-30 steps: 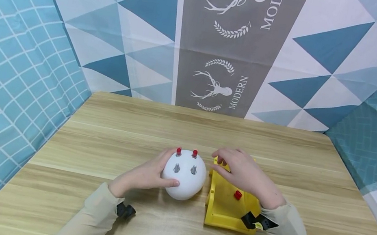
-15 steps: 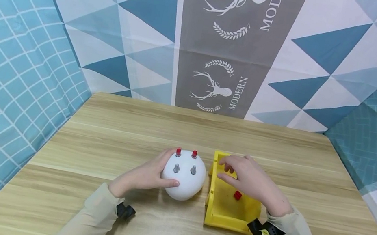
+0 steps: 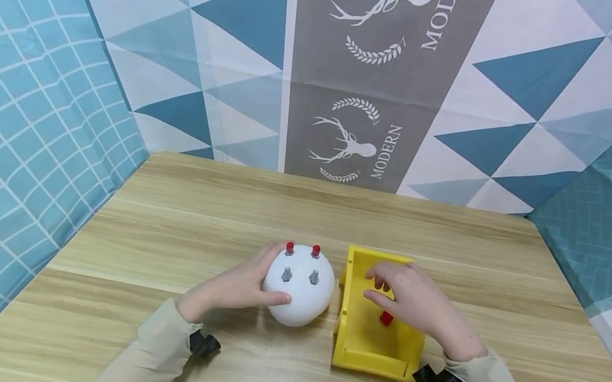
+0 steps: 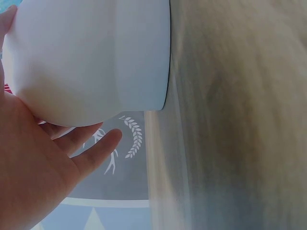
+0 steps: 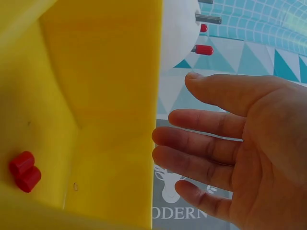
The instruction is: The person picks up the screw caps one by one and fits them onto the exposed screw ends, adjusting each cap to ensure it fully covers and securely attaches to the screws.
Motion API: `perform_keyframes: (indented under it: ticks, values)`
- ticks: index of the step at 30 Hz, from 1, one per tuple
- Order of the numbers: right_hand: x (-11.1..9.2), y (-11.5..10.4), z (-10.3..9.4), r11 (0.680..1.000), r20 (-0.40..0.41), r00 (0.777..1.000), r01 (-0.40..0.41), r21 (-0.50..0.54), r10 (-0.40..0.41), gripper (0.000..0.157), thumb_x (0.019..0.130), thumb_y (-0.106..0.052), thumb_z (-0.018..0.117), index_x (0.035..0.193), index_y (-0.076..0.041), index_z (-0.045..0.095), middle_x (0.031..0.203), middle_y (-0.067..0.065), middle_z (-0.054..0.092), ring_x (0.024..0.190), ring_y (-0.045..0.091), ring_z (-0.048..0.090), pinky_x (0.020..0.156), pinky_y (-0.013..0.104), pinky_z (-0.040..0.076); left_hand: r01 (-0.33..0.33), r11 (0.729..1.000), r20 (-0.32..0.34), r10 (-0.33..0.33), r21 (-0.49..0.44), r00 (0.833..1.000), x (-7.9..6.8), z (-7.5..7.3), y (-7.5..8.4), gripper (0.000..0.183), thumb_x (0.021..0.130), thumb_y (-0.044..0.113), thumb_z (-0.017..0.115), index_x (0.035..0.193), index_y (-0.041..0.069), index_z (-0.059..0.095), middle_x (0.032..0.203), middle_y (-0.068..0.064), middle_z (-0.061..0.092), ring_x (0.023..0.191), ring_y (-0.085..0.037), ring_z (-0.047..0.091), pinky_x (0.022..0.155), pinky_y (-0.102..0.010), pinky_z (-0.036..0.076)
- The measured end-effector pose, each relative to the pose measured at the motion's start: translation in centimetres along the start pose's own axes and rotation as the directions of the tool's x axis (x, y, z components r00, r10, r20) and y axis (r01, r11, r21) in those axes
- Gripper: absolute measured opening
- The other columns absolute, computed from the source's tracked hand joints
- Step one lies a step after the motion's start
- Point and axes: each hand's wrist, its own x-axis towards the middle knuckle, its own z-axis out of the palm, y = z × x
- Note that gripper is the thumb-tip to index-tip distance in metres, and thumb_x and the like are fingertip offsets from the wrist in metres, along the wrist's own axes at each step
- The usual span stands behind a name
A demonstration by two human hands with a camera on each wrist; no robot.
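Two hands show in the head view, both below the middle of the frame. At lower centre, the left hand point(image 3: 240, 284) grips a smooth white dome-shaped object point(image 3: 300, 300) by its side, thumb on the near side and fingers round the far side. Four metal posts stand on the dome: the upper two wear red cylindrical caps point(image 3: 316, 249), the lower two point(image 3: 314, 277) are bare. Just right of it sits a yellow plastic bin point(image 3: 371, 363) with small red pieces point(image 3: 386, 320) on its floor. The right hand point(image 3: 406, 295) hovers over the bin, fingers loosely bent and thumb apart. All rests on a light wood-grain table point(image 3: 188, 212).

In the left wrist view, the dome fills the upper left, its flat base against the table; the hand cups it from the lower left, the little finger stretched clear of it.

In the right wrist view, the bin takes the left half, two red pieces side by side at lower left. The hand enters from the right, fingers slightly spread; whether fingertips touch the rim, I cannot tell.
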Motion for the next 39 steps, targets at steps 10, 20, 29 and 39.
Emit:
perform_keyframes:
  ticks: [10, 20, 29, 39]
  values:
    - [-0.4, 0.4, 0.6, 0.998, 0.029, 1.0, -0.007, -0.064, 0.009, 0.027, 0.083, -0.032, 0.065, 0.101, -0.013, 0.063, 0.081, -0.009, 0.058, 0.069, 0.004, 0.048, 0.075, 0.035, 0.042, 0.007, 1.0, 0.006, -0.006, -0.018, 1.0, 0.0, 0.0, 0.0, 0.09, 0.074, 0.052, 0.068, 0.143, 0.019, 0.019, 0.14, -0.002, 0.029, 0.118, -0.019, 0.039, 0.095, -0.042, 0.038]
    - [-0.8, 1.0, 1.7, 0.993, 0.083, 0.996, -0.008, -0.116, 0.018, 0.021, 0.083, -0.03, 0.065, 0.097, -0.014, 0.062, 0.083, -0.008, 0.059, 0.07, 0.008, 0.046, 0.08, 0.042, 0.038, 0.005, 1.0, 0.007, -0.004, -0.023, 1.0, 0.0, 0.0, 0.0, 0.09, 0.074, 0.053, 0.067, 0.142, 0.02, 0.019, 0.139, 0.0, 0.028, 0.118, -0.018, 0.039, 0.095, -0.041, 0.038]
    - [-1.1, 1.2, 2.2, 0.988, 0.097, 0.995, 0.01, -0.156, 0.006, 0.018, 0.083, -0.026, 0.066, 0.095, -0.013, 0.063, 0.092, -0.002, 0.065, 0.072, 0.009, 0.049, 0.082, 0.043, 0.038, 0.008, 1.0, 0.004, -0.007, -0.016, 1.0, 0.0, 0.0, 0.1, 0.091, 0.073, 0.053, 0.068, 0.143, 0.019, 0.02, 0.139, 0.0, 0.029, 0.117, -0.018, 0.039, 0.095, -0.041, 0.038]
    - [-1.2, 1.5, 2.7, 0.977, 0.082, 0.996, 0.04, -0.209, -0.023, 0.019, 0.078, -0.023, 0.071, 0.092, -0.012, 0.063, 0.091, 0.001, 0.066, 0.078, 0.013, 0.055, 0.084, 0.044, 0.038, 0.019, 1.0, 0.012, -0.019, -0.015, 1.0, -0.1, 0.0, 0.3, 0.09, 0.074, 0.052, 0.068, 0.142, 0.02, 0.019, 0.138, -0.001, 0.029, 0.115, -0.018, 0.041, 0.093, -0.041, 0.04]
